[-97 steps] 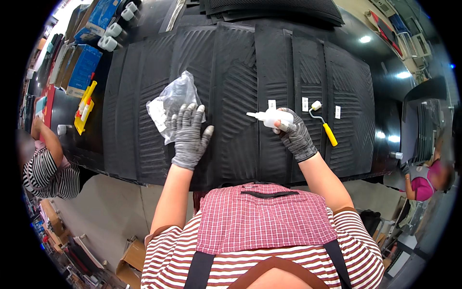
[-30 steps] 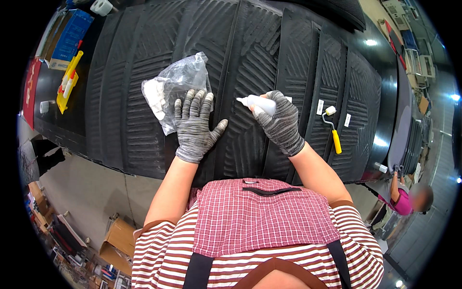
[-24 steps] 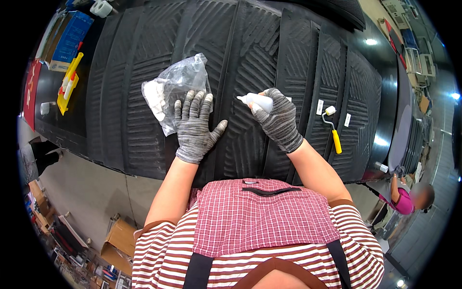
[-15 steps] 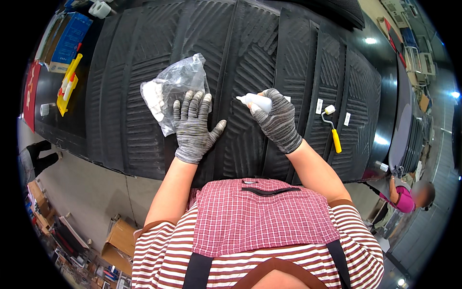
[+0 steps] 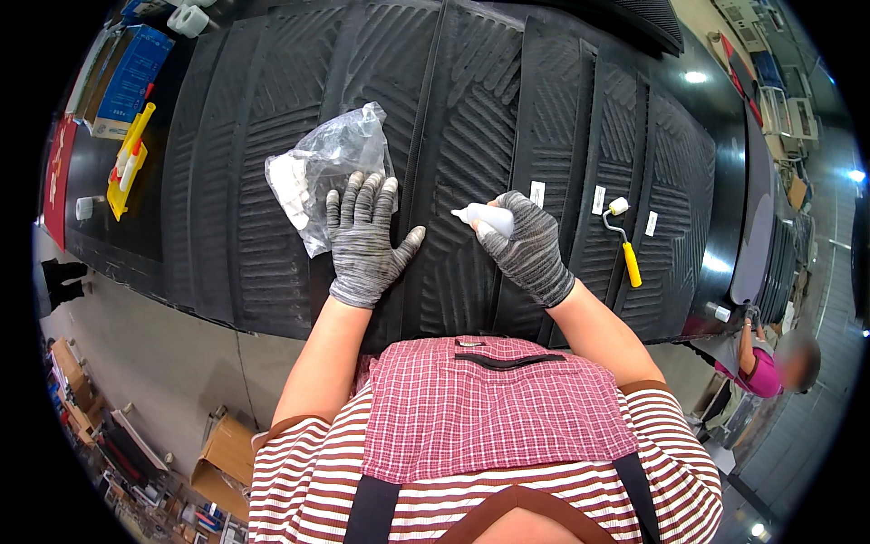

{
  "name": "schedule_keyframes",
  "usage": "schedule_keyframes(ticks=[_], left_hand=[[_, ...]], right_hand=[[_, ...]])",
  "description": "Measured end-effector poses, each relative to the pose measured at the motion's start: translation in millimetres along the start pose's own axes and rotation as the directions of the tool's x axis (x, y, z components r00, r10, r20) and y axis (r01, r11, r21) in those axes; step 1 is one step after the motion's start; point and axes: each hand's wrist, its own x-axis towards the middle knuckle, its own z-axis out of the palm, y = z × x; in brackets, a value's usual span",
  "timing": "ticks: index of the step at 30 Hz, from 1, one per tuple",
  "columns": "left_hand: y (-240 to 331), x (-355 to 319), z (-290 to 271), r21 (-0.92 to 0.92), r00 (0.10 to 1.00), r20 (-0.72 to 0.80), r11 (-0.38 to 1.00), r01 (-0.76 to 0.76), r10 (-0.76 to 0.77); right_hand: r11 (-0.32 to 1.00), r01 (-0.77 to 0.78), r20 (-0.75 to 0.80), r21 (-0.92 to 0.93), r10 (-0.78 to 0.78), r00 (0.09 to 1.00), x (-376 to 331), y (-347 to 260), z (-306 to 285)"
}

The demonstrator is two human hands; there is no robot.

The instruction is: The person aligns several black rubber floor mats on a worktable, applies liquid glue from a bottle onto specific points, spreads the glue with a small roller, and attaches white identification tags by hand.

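Note:
Ribbed black rubber sheets (image 5: 471, 109) lie side by side across the table before me. My right hand (image 5: 536, 249), in a grey knit glove, is closed round a small white squeeze bottle (image 5: 492, 218), held tilted with its nozzle pointing left over a middle sheet. Flat and with fingers spread, my left hand (image 5: 367, 240) rests on the sheets in a matching glove. Its fingertips lie over the near right part of a clear plastic bag (image 5: 337, 145), which has small white pieces (image 5: 290, 189) inside.
Right of my right hand lies a small roller with a yellow handle (image 5: 633, 265), among white labels (image 5: 537, 194) on the sheets. A yellow tool (image 5: 127, 177) and a blue box (image 5: 134, 80) are at the far left. Another person (image 5: 759, 363) stands beyond the table's right end.
My right hand has moved nearer to me with the squeeze bottle, uncovering more of a white label beside it. My left hand stays in place on the bag.

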Motion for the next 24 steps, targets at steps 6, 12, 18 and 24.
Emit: schedule_keyframes(ticks=[6,12,18,24], left_hand=[[-1,-1,1,-0.018,0.999,-0.033,1.000,-0.018,0.017],[0,0,1,-0.018,1.000,-0.017,1.000,-0.006,0.006],[-1,-1,2,-0.012,0.999,-0.032,1.000,-0.021,0.020],[-2,-1,2,-0.019,1.000,-0.030,1.000,-0.011,0.010]], right_hand=[[0.995,0.073,-0.074,-0.072,-0.079,0.994,19,9,2],[0.999,0.017,0.022,-0.032,-0.017,1.000,2,3,0],[0.999,0.021,-0.034,-0.036,-0.022,0.999,8,4,0],[1.000,-0.022,0.051,0.014,0.022,0.998,-6,2,0]])
